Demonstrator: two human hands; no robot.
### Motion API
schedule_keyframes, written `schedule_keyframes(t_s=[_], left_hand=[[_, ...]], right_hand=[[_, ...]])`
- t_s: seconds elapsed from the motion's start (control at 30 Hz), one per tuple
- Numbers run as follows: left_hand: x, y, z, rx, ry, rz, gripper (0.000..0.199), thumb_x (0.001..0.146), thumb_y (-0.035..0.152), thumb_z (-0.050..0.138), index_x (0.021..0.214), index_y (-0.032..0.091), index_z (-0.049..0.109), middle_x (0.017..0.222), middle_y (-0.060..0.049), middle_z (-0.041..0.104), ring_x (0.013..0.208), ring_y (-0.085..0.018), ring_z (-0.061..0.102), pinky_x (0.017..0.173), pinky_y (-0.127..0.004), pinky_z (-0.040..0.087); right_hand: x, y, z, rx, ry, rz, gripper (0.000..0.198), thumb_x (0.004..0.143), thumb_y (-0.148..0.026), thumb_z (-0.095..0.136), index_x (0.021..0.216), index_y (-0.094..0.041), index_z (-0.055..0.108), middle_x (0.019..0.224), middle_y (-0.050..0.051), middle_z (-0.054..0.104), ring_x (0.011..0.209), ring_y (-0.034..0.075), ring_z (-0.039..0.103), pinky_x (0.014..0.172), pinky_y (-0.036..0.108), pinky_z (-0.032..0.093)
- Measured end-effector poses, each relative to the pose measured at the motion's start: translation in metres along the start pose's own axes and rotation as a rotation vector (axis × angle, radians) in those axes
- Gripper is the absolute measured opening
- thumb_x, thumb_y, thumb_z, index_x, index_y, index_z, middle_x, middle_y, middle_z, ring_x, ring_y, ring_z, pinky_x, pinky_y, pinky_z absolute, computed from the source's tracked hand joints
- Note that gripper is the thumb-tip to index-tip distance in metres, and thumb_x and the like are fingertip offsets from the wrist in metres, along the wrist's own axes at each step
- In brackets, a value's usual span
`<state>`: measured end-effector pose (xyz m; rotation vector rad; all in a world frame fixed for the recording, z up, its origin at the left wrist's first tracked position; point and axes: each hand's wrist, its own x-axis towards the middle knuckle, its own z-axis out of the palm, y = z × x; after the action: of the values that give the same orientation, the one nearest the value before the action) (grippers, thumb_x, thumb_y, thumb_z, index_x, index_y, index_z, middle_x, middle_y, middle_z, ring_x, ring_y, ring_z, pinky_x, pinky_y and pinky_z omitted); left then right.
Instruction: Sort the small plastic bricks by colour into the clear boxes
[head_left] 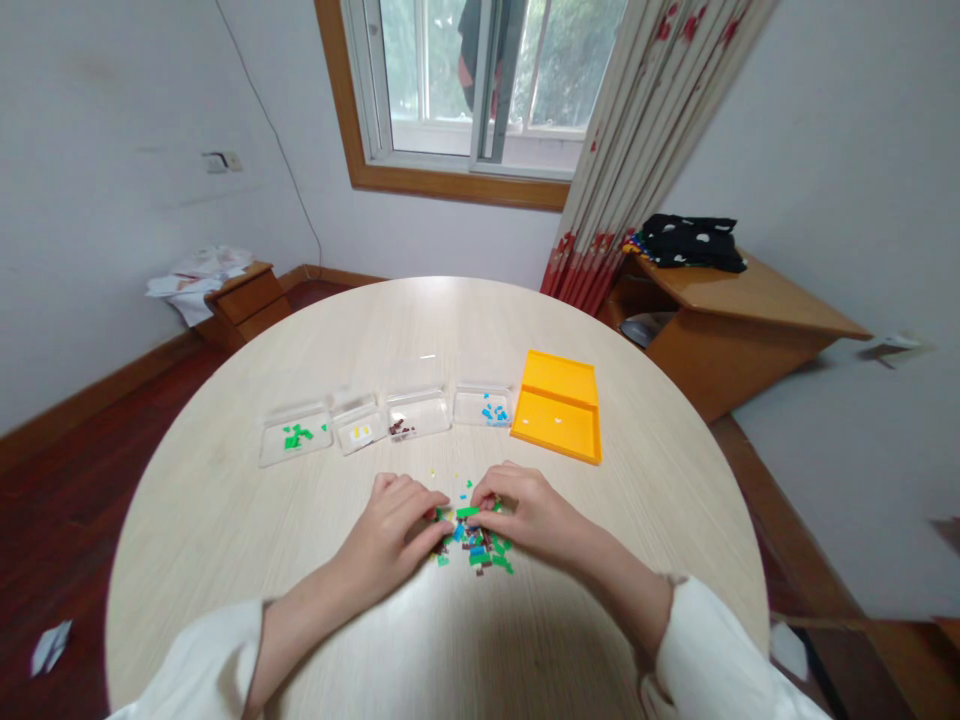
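Head view: toward the table's (420, 650) near edge, left hand (394, 525) and right hand (529, 505), fingers narrowly parted, flank a brick pile (478, 552), apparently keeping it gathered; any grip cannot be told. Its bricks are tiny, mostly green, blue and brown. Beyond, clear trays (429, 412) apparently keep colours apart, beside an open yellow box (576, 432).

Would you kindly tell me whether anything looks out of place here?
A white scrap lies on the floor at lower left, perhaps dropped. On the table, a few small bricks lie just beyond the main pile, as if strayed.
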<state>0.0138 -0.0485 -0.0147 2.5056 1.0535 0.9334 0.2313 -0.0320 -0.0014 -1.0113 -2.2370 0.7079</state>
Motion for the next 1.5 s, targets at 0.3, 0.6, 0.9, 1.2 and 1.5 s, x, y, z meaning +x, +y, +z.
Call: schedule_keyframes(t_s=[0.3, 0.6, 0.9, 1.2, 1.5], left_hand=[[0.000, 0.005, 0.004, 0.005, -0.010, 0.067, 0.020, 0.094, 0.029, 0.047, 0.084, 0.018, 0.059, 0.071, -0.001, 0.064, 0.068, -0.014, 0.055, 0.069, -0.030, 0.033], [-0.001, 0.002, 0.005, 0.005, -0.009, 0.058, 0.018, 0.094, 0.026, 0.047, 0.083, 0.018, 0.059, 0.070, -0.001, 0.064, 0.068, -0.014, 0.054, 0.069, -0.030, 0.034], [0.002, -0.001, -0.008, 0.023, 0.034, -0.039, 0.024, 0.094, 0.031, 0.047, 0.081, 0.019, 0.063, 0.067, -0.001, 0.064, 0.067, -0.014, 0.055, 0.070, -0.032, 0.036], [0.001, -0.008, -0.012, 0.043, 0.112, -0.063, 0.023, 0.092, 0.030, 0.051, 0.075, 0.018, 0.060, 0.065, 0.001, 0.059, 0.063, -0.013, 0.053, 0.069, -0.032, 0.035], [0.000, -0.011, -0.011, 0.028, 0.106, -0.094, 0.022, 0.092, 0.032, 0.052, 0.075, 0.019, 0.058, 0.066, 0.002, 0.058, 0.064, -0.014, 0.052, 0.070, -0.033, 0.034]], right_hand=[[-0.002, 0.001, 0.012, -0.026, -0.009, -0.073, 0.013, 0.081, -0.029, 0.068, 0.076, -0.017, 0.066, 0.071, 0.004, 0.066, 0.071, 0.014, 0.059, 0.069, 0.026, 0.045], [-0.001, -0.002, 0.008, -0.050, -0.049, -0.081, 0.009, 0.085, -0.024, 0.062, 0.082, -0.018, 0.068, 0.077, 0.005, 0.069, 0.077, 0.015, 0.061, 0.074, 0.028, 0.046], [0.000, 0.007, -0.026, -0.173, -0.087, 0.091, 0.012, 0.082, -0.011, 0.057, 0.081, -0.017, 0.068, 0.080, 0.005, 0.068, 0.077, 0.015, 0.059, 0.073, 0.028, 0.044], [-0.002, 0.004, -0.029, -0.228, -0.255, 0.117, 0.005, 0.074, -0.015, 0.065, 0.078, -0.017, 0.067, 0.078, 0.003, 0.066, 0.077, 0.016, 0.057, 0.073, 0.028, 0.040], [-0.001, 0.003, -0.029, -0.225, -0.306, 0.132, 0.015, 0.073, -0.011, 0.064, 0.086, -0.018, 0.069, 0.085, 0.005, 0.069, 0.082, 0.018, 0.059, 0.077, 0.028, 0.042]])
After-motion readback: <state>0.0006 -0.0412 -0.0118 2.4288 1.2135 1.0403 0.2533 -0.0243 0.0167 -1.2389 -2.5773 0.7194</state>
